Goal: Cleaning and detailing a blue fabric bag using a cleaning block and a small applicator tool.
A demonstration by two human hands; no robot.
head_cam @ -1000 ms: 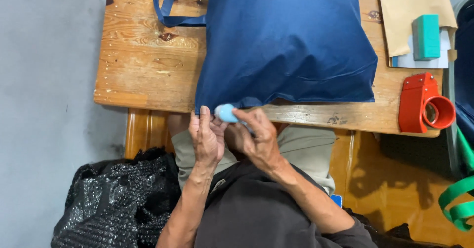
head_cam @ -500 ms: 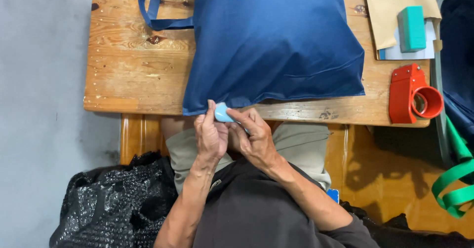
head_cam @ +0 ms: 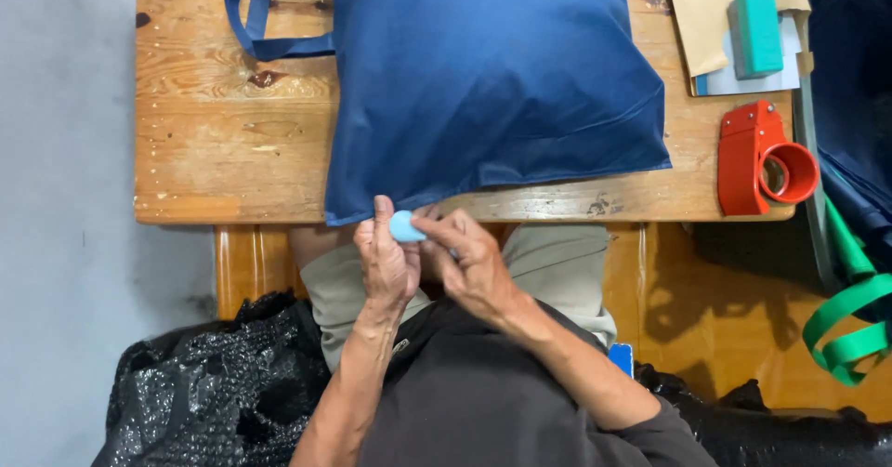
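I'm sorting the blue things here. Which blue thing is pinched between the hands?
The small light-blue piece at the table's near edge; the dark blue bag lies flat on the table.

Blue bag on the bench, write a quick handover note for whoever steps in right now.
Left hand and right hand together pinch a small light-blue piece at the near edge of the table. The navy cloth bag lies flat on the table, handles to the far left, its near hem just above the hands. Red tape dispenser sits untouched at right. Piece not yet on the bag; what it is cannot be told.
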